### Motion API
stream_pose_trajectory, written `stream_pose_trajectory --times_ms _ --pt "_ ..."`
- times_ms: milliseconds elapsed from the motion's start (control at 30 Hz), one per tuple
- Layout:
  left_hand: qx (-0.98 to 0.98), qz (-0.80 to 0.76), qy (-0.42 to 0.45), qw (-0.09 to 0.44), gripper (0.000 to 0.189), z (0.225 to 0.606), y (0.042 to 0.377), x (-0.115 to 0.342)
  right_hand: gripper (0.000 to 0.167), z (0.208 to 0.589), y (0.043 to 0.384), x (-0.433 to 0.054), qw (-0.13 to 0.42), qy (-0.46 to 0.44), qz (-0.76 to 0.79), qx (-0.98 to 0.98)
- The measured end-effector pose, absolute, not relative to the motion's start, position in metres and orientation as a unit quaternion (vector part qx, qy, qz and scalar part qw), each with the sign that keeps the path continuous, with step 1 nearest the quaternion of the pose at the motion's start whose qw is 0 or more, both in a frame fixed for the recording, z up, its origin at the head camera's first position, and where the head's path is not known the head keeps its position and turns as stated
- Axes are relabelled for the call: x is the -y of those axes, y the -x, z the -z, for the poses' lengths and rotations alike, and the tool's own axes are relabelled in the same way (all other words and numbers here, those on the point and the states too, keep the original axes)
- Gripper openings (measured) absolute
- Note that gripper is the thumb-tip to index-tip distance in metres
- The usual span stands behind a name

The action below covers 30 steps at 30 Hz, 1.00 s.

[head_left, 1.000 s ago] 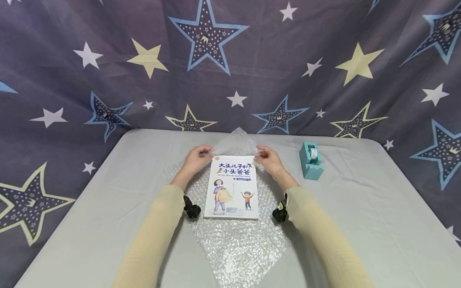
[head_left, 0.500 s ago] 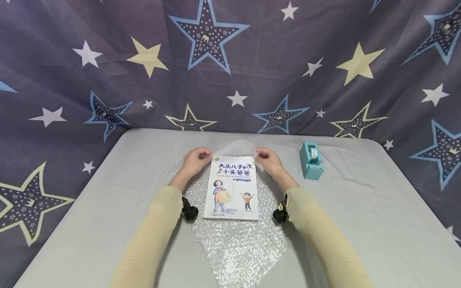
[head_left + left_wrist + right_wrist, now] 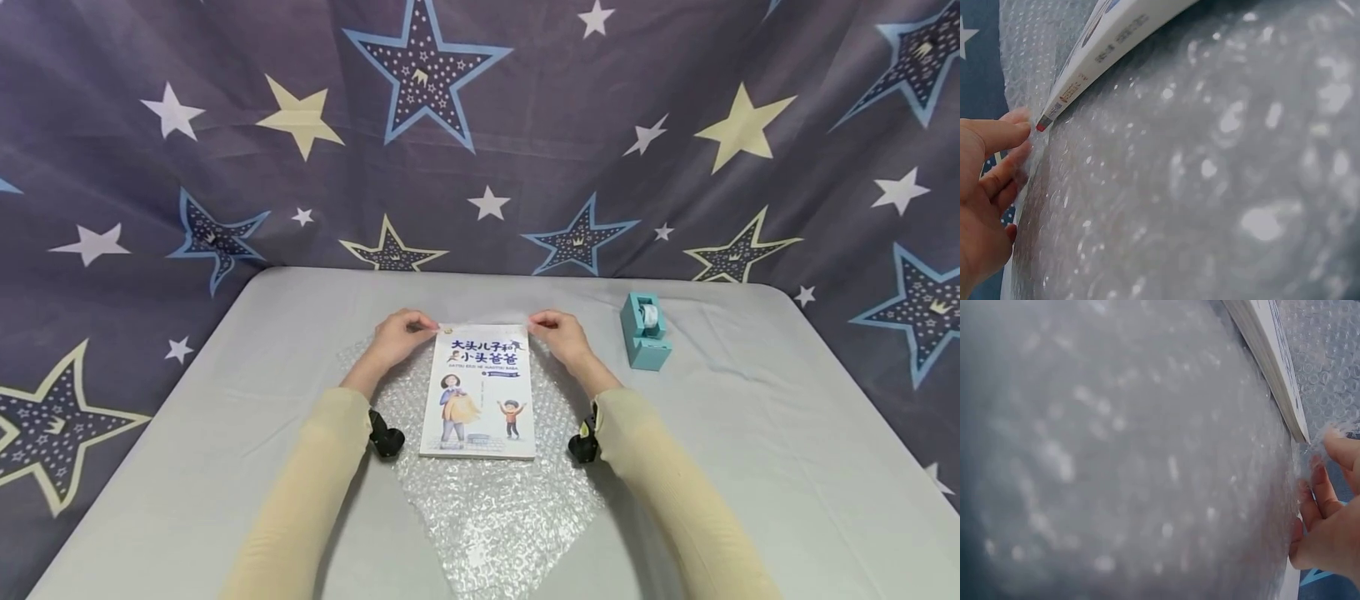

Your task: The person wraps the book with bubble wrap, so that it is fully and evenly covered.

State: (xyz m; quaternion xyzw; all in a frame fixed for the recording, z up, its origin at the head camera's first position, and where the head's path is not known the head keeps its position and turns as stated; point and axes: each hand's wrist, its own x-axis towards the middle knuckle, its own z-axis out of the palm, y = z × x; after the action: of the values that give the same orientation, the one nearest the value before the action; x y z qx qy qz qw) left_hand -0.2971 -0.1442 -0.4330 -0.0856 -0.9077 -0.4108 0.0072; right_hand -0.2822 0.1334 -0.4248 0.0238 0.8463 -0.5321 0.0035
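Observation:
A white picture book (image 3: 483,392) with blue Chinese characters lies face up on a sheet of bubble wrap (image 3: 504,517), which spreads out past its sides and near edge. My left hand (image 3: 399,338) is at the book's far left corner; in the left wrist view its thumb and fingers (image 3: 1007,134) pinch the bubble wrap beside the spine's end. At the far right corner, my right hand (image 3: 561,337) pinches the wrap too, its thumb (image 3: 1342,449) close to the page block (image 3: 1272,362). The wrap's far flap stands raised along the top edge and is hard to see in the head view.
A teal tape dispenser (image 3: 647,333) with a roll of tape stands to the right of the right hand. The grey-white table (image 3: 225,417) meets a dark star-patterned curtain (image 3: 480,150) at the back.
The bubble wrap's far corner, which stuck out beyond the book, has been lifted and drawn toward its top edge. Both hands have stayed at the far corners, the left shifting slightly leftward.

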Motion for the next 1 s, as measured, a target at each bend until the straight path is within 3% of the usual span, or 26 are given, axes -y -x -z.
stream_pose_trajectory --times_ms 333,1000 --pt "0.903 0.42 0.092 -0.009 0.012 0.4341 0.2969 0.1485 0.02 0.4255 0.2785 -0.138 0.012 -0.005 0.522 -0.853" --pt "0.909 0.394 0.135 0.015 0.007 0.4383 0.2951 0.152 0.015 0.4272 0.2738 -0.1438 0.021 0.042 0.441 -0.896"
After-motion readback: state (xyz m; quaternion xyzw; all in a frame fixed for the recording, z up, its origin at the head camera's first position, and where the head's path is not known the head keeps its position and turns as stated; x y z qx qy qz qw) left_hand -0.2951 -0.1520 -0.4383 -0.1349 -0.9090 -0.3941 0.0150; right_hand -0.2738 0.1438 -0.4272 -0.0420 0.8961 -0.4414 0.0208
